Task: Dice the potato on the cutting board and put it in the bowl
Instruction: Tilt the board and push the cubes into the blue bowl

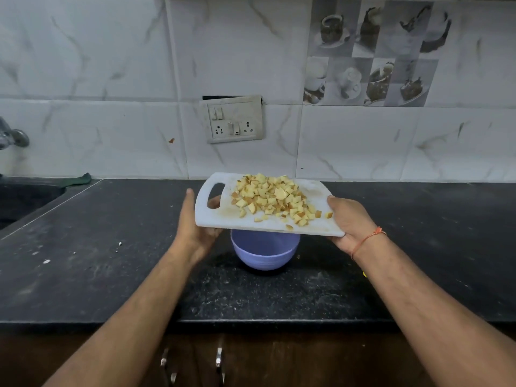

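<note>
The cutting is finished: the potato [272, 198] lies as a heap of small cubes on the white cutting board [315, 191], with a few loose pieces strayed toward the near edge. What is left is the transfer. The person holds the board in the air above the purple bowl [265, 251], which stands on the dark bench [97, 247] directly under the board's near edge. The board looks only slightly tilted toward the person, and no cube appears to be falling yet, so the tipping seems to be just starting.

The left hand [195, 222] grips the handle end, with one of its fingers [214, 202] showing through the handle slot. The right hand [349, 222] holds the opposite end, thumb lying on top and the other fingers hidden underneath.

Most of the bowl's inside is hidden by the board; the part that shows holds nothing.
</note>
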{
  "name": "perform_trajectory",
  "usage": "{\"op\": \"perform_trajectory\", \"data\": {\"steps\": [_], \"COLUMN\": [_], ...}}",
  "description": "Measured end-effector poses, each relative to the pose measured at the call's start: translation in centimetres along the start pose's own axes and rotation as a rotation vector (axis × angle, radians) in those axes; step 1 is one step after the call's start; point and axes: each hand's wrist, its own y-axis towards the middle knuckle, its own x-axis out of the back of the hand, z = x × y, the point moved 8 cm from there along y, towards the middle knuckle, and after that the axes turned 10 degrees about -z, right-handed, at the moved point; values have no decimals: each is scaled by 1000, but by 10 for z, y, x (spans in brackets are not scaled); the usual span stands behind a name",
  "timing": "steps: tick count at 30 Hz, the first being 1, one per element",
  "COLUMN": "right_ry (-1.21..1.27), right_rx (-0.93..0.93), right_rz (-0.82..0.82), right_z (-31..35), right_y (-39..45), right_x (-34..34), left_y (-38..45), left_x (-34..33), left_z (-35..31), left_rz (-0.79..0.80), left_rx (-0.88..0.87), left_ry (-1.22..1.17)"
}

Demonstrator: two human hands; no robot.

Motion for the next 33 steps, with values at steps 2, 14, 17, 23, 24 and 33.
{"op": "perform_trajectory", "data": {"steps": [2, 14, 17, 23, 24, 33], "right_ry": [-12, -357, -561, -920, -992, -1246], "right_rx": [20, 209, 420, 748, 700, 655], "right_rz": [17, 45, -17, -70, -16, 193], "right_z": [3, 24, 52, 86, 78, 27], "right_y": [3, 33, 34, 6, 3, -36], "right_x": [-14, -68, -66, -72, -76, -107], "left_y": [21, 66, 75, 76, 75, 75], "left_x": [9, 16, 23, 21, 21, 33], "left_z": [-10, -11, -11, -12, -12, -10], "left_rz": [53, 163, 128, 101, 96, 33], "left_rx": [50, 160, 150, 69, 62, 31], "left_ry": [-94, -118, -177, -132, -114, 31]}}
